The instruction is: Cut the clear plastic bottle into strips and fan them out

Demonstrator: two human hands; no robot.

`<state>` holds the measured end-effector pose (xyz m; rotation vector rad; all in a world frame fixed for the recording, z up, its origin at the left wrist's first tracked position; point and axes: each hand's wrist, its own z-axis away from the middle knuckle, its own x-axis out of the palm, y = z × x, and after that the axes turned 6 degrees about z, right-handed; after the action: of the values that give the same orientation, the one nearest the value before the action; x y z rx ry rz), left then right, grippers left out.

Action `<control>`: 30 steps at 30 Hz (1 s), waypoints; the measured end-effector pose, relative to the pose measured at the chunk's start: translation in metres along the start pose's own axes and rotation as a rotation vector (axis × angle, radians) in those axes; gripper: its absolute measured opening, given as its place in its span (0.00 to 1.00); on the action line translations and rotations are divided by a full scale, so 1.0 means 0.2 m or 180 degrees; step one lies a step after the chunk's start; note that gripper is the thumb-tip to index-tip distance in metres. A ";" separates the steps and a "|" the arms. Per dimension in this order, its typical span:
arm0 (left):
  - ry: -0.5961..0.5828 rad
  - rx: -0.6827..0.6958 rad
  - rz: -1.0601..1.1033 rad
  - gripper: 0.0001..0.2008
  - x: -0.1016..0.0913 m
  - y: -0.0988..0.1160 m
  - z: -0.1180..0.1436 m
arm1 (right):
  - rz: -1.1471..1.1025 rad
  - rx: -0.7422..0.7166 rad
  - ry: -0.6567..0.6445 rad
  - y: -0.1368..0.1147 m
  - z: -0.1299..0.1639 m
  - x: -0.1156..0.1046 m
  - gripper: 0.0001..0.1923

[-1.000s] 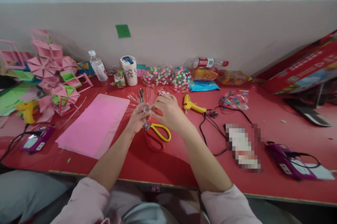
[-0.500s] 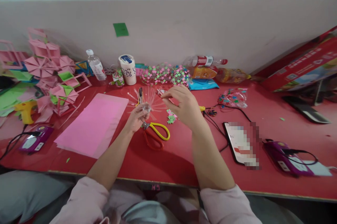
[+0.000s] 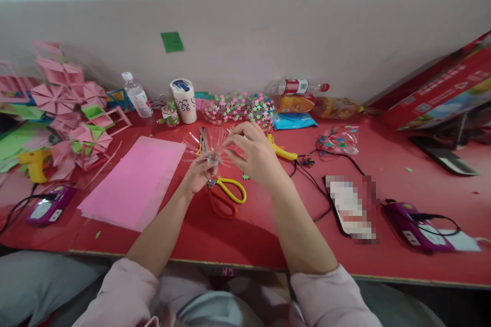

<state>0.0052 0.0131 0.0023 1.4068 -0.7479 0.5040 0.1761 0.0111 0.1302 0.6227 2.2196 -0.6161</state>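
My left hand (image 3: 196, 174) is closed around a cut clear plastic bottle (image 3: 213, 158), whose strips fan outward above the table. At the right side of the fan is my right hand (image 3: 251, 155), thumb and fingers bent together over the strips; whatever is between the fingertips is too small to make out. Scissors (image 3: 231, 181) with one yellow and one red handle lie just below the bottle, their blades partly hidden by my left hand. Small green paper stars (image 3: 245, 177) lie beside my right wrist. Behind the strips stands a metal-tipped tool (image 3: 203, 135).
Pink paper sheets (image 3: 134, 183) lie at left, near pink paper shapes (image 3: 57, 96) and a yellow glue gun (image 3: 36, 162). Another glue gun (image 3: 284, 153) and its cable lie right of my hand, near a phone (image 3: 349, 209). Star-covered plastic (image 3: 230, 107), a cup (image 3: 184, 102) and bottles (image 3: 295, 86) line the partition.
My right hand has moved left, over the plastic strips, uncovering the glue gun at its right and hiding most of the paper stars. My left hand keeps its hold on the bottle.
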 end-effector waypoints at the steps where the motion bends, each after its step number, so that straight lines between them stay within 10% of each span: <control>1: -0.0008 -0.0005 0.0026 0.19 0.00 0.00 0.00 | -0.0027 -0.0028 -0.0060 0.00 0.00 0.00 0.05; 30: 0.0234 0.0076 0.0352 0.18 0.03 -0.01 -0.02 | 0.0657 -0.0223 -0.1346 -0.03 -0.01 0.14 0.09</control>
<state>0.0113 0.0156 0.0057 1.3666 -0.7650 0.6493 0.1543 0.0145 0.1113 0.6121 1.7505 -0.5075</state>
